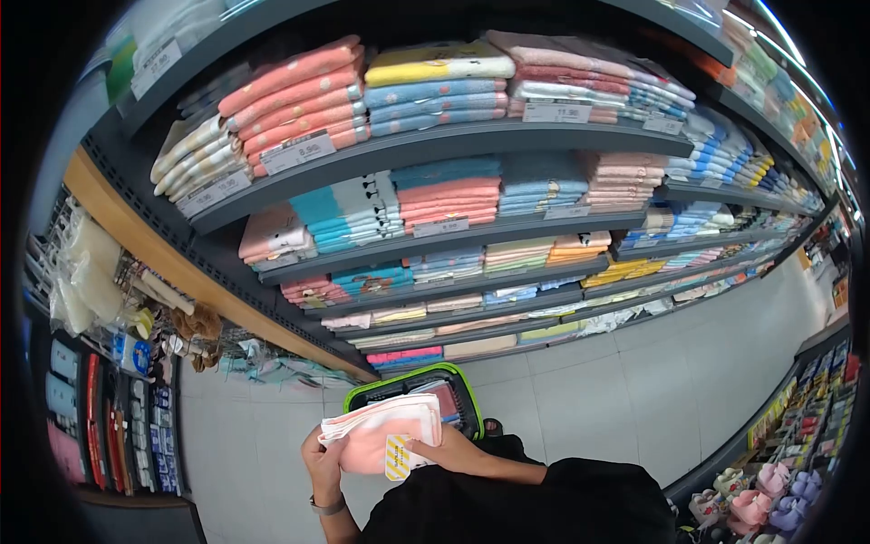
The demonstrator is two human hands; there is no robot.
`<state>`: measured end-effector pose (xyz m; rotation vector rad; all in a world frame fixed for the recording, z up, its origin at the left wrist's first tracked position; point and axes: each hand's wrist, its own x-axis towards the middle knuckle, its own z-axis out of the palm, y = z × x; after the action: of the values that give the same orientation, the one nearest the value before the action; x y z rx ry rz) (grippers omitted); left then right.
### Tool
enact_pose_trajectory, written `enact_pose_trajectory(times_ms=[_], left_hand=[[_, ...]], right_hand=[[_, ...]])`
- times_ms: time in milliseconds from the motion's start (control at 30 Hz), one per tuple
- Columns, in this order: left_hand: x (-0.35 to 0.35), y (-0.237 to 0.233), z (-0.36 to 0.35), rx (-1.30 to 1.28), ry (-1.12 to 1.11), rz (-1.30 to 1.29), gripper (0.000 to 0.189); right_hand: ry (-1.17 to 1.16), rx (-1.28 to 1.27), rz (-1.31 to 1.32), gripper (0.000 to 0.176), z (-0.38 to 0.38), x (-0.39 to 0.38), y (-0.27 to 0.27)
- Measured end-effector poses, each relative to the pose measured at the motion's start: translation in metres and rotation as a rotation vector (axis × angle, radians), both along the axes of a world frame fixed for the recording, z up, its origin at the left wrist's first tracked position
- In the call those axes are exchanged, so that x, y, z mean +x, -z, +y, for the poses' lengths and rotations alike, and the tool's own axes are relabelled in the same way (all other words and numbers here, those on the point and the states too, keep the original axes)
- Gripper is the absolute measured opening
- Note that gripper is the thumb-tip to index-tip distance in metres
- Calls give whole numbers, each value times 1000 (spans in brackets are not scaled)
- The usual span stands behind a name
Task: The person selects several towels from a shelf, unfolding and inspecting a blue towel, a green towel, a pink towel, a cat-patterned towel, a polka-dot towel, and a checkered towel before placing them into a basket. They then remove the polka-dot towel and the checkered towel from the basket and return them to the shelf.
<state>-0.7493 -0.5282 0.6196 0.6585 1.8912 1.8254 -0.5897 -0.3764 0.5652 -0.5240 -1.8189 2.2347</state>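
Note:
A folded pink and white towel point(381, 432) is held in front of my body between both hands. My left hand point(323, 461) grips its left end, with a watch on that wrist. My right hand point(453, 452) holds the right side, its thumb lying on the front beside a yellow-and-white striped label point(397, 457). Beneath and behind the towel stands a black shopping basket with a bright green rim point(464, 385); several flat items lie in it, partly covered by the towel.
Shelves of folded towels point(453, 204) with price tags rise ahead and run off to the right. A wooden post point(208, 263) and hanging goods point(91, 281) are at left. Pink and purple slippers point(752, 508) sit at lower right. Grey tiled floor point(625, 390) lies between.

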Motion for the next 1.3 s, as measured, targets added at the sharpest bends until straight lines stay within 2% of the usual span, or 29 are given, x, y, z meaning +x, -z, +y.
enact_pose_trajectory(times_ms=[67,133,233,367,433,467,533,600,667,733,800,867,900,1033,1100,1200,1300], left_hand=[[-2,7,10,33,51,2,22],[-1,11,22,160,54,-210,26],[-1,12,34,324,123,-338,30],[-5,6,52,239,206,-338,25],[-9,4,60,91,183,-111,22],[-10,2,64,93,175,-105,22],[-10,-28,90,69,165,100,19],[-18,-55,116,109,175,246,28],[-27,-97,148,320,228,359,42],[-29,-145,164,382,309,412,60],[-29,-197,175,255,171,1249,68],[-21,-227,191,78,165,1552,72],[-21,-236,203,62,171,1671,72],[-38,-252,256,94,85,1845,65],[-52,-261,279,108,-101,1987,54],[-65,-275,301,143,-145,2039,47],[-69,-290,315,172,-162,2093,43]], right_hand=[[19,-56,24,32,9,5,-14],[0,-116,-27,32,17,9,-19],[-28,-113,-23,33,26,13,-12],[-27,-49,26,33,33,18,-11],[-10,-84,18,35,41,18,-17],[-18,-81,22,35,46,18,-20],[59,-111,28,36,64,13,-29],[158,-83,118,35,88,8,-71],[227,100,151,32,120,5,-116],[299,194,225,32,156,-1,-160],[360,188,454,34,187,-13,-205],[278,2,399,37,219,-18,-246],[261,27,450,36,232,-24,-261],[131,85,454,38,266,-39,-309],[121,115,448,37,276,-47,-324],[163,125,400,36,292,-56,-342],[93,107,392,35,318,-69,-354]])
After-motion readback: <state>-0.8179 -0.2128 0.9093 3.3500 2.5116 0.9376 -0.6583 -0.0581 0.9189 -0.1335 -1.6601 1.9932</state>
